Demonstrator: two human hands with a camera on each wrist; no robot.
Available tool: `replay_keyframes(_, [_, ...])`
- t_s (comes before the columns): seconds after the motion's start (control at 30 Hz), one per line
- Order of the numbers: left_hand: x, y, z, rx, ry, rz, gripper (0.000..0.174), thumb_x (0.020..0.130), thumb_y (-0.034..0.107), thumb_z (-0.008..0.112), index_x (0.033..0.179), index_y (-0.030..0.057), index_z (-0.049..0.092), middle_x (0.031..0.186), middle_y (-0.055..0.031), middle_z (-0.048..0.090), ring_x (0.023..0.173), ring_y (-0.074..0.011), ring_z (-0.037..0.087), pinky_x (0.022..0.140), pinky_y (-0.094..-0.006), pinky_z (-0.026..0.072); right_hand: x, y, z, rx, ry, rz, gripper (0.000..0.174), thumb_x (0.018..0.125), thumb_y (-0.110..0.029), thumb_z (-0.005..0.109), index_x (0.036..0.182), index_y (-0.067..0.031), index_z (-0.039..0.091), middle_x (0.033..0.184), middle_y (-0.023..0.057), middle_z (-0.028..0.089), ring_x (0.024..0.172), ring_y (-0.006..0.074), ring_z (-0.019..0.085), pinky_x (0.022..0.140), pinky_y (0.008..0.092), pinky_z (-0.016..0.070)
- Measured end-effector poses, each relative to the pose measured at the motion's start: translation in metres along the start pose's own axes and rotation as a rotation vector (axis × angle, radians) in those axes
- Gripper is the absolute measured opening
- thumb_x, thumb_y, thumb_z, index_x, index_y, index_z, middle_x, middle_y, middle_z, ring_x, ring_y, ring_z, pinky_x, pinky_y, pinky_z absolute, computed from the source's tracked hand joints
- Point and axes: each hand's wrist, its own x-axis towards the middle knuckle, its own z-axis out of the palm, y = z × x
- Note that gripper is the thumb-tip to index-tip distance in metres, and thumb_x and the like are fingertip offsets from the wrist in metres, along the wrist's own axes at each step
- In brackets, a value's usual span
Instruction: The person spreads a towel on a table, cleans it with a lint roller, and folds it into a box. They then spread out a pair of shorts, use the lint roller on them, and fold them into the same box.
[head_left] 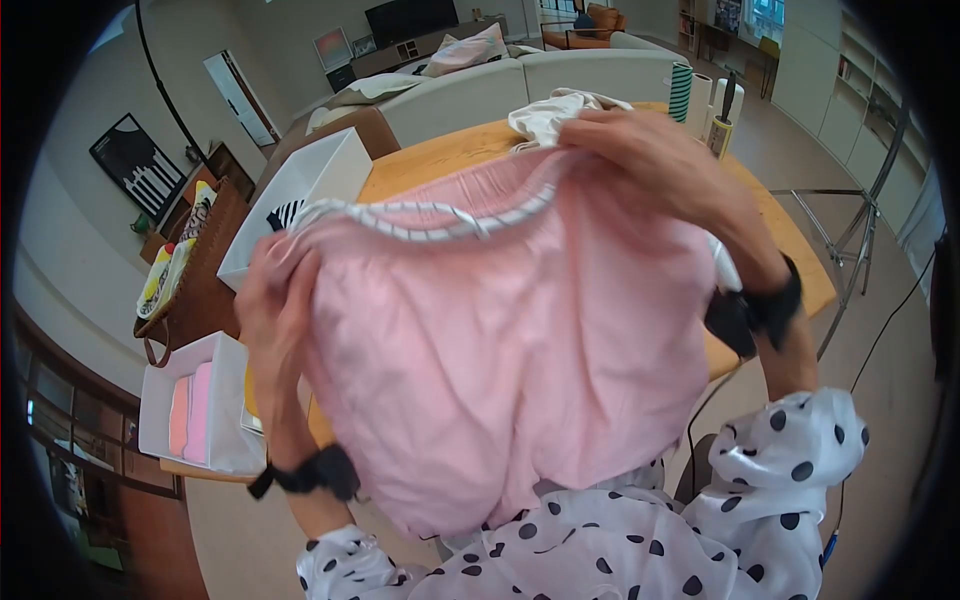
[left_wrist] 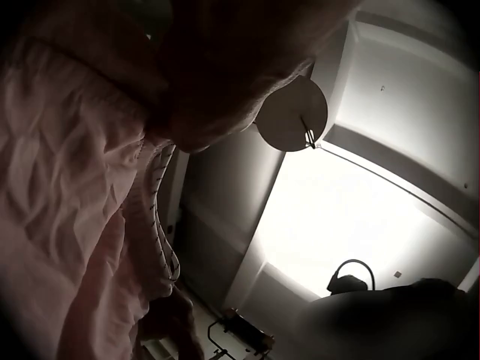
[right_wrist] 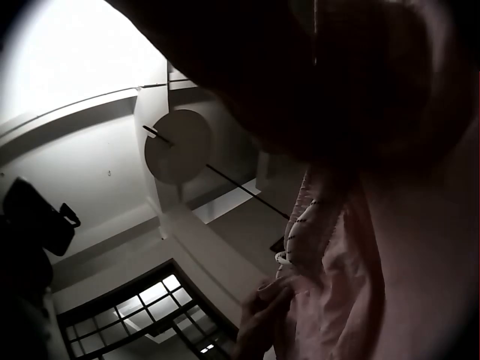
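Note:
A pair of pink shorts (head_left: 480, 340) hangs spread in front of the person's body, its gathered waistband at the top. A white drawstring (head_left: 430, 222) with dark stripes runs along the waistband. The left hand (head_left: 272, 310) grips the waistband's left end, fingers curled over the cloth. At the other end, higher up, the right hand (head_left: 660, 165) holds the waistband, slightly blurred. Both wrist views look upward past the pink cloth (left_wrist: 67, 180). In the right wrist view, the left hand (right_wrist: 262, 315) pinches the far end of the waistband, near the drawstring.
Behind the shorts is a wooden table (head_left: 430, 150) with a crumpled white cloth (head_left: 560, 112). A white bin (head_left: 325, 180) and a white box (head_left: 220, 350) with folded pink and orange cloth stand left, near a brown basket (head_left: 205, 250). Bottles (head_left: 722, 120) stand back right, a tripod (head_left: 860, 210) beyond.

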Motion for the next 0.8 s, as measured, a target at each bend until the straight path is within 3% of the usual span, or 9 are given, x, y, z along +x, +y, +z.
replay_keyframes(0.1, [0.028,-0.064,0.037,0.134,-0.087,-0.001,0.025,0.087,0.013,0.068,0.110,0.0031,0.061,0.085,-0.0181,0.068,0.075,-0.0240,0.066,0.074,-0.0316,0.0501,0.035,0.038,0.063,-0.096,-0.119,0.054,0.033,0.081,-0.002,0.061,0.114,-0.0030,0.060,0.104,0.0135,0.065,0.105,0.0321,0.061,0.091,0.0459,0.0434])
replay_keyframes(0.23, [0.059,-0.111,0.079,0.288,-0.244,-0.209,0.029,0.087,0.011,0.068,0.113,-0.0005,0.061,0.097,-0.0130,0.069,0.090,-0.0231,0.064,0.086,-0.0295,0.0480,0.063,0.079,0.138,-0.226,-0.156,0.019,0.039,0.083,-0.006,0.061,0.122,-0.0057,0.057,0.111,0.0125,0.064,0.107,0.0297,0.061,0.094,0.0451,0.0405])
replay_keyframes(0.37, [0.062,-0.154,0.098,0.457,-0.074,-0.119,0.045,0.088,0.019,0.068,0.129,0.0044,0.055,0.122,-0.0205,0.064,0.115,-0.0353,0.059,0.096,-0.0436,0.0447,0.066,0.085,0.171,-0.422,-0.041,0.110,0.043,0.087,-0.012,0.059,0.130,-0.0082,0.054,0.120,0.0127,0.060,0.112,0.0276,0.058,0.095,0.0444,0.0377])
replay_keyframes(0.47, [0.041,-0.143,0.110,0.700,-0.128,0.238,0.061,0.093,0.030,0.063,0.145,0.0067,0.042,0.144,-0.0208,0.048,0.134,-0.0393,0.042,0.110,-0.0529,0.0309,0.045,0.075,0.170,-0.161,0.035,0.119,0.045,0.091,-0.019,0.058,0.134,-0.0083,0.052,0.133,0.0150,0.054,0.123,0.0289,0.052,0.100,0.0458,0.0372])
replay_keyframes(0.5, [0.028,-0.141,0.113,0.705,-0.142,0.225,0.061,0.093,0.030,0.063,0.145,0.0067,0.042,0.144,-0.0208,0.048,0.134,-0.0393,0.042,0.110,-0.0529,0.0309,0.033,0.073,0.177,-0.146,0.023,0.119,0.045,0.091,-0.019,0.058,0.134,-0.0083,0.052,0.133,0.0150,0.054,0.123,0.0289,0.052,0.100,0.0458,0.0372])
replay_keyframes(0.57, [0.004,-0.137,0.118,0.519,-0.491,0.090,0.065,0.098,0.043,0.052,0.152,0.0111,0.033,0.155,-0.0214,0.033,0.143,-0.0387,0.029,0.116,-0.0553,0.0191,0.005,0.070,0.186,-0.054,-0.145,0.065,0.050,0.095,-0.032,0.054,0.140,-0.0096,0.047,0.144,0.0177,0.044,0.134,0.0329,0.042,0.109,0.0495,0.0309])
replay_keyframes(0.63, [-0.021,-0.130,0.124,0.565,-0.562,0.040,0.065,0.099,0.046,0.048,0.152,0.0121,0.032,0.156,-0.0216,0.030,0.145,-0.0383,0.027,0.117,-0.0546,0.0167,-0.015,0.056,0.188,-0.012,-0.226,0.026,0.054,0.098,-0.038,0.052,0.143,-0.0102,0.044,0.150,0.0190,0.040,0.139,0.0349,0.037,0.113,0.0514,0.0277])
replay_keyframes(0.73, [-0.027,-0.130,0.130,0.656,-0.689,-0.015,0.065,0.101,0.051,0.040,0.154,0.0141,0.030,0.158,-0.0220,0.025,0.147,-0.0376,0.022,0.119,-0.0532,0.0121,-0.041,0.032,0.183,0.121,-0.411,0.276,0.072,0.099,-0.060,0.037,0.153,-0.0128,0.031,0.161,0.0185,0.021,0.149,0.0403,0.016,0.119,0.0591,0.0100])
replay_keyframes(0.8, [-0.022,-0.143,0.127,0.667,-0.692,-0.026,0.064,0.102,0.051,0.038,0.154,0.0151,0.029,0.160,-0.0209,0.022,0.148,-0.0375,0.019,0.119,-0.0526,0.0109,-0.040,0.042,0.184,0.076,-0.411,0.303,0.075,0.098,-0.063,0.034,0.154,-0.0140,0.027,0.162,0.0179,0.018,0.149,0.0404,0.012,0.118,0.0610,0.0070])
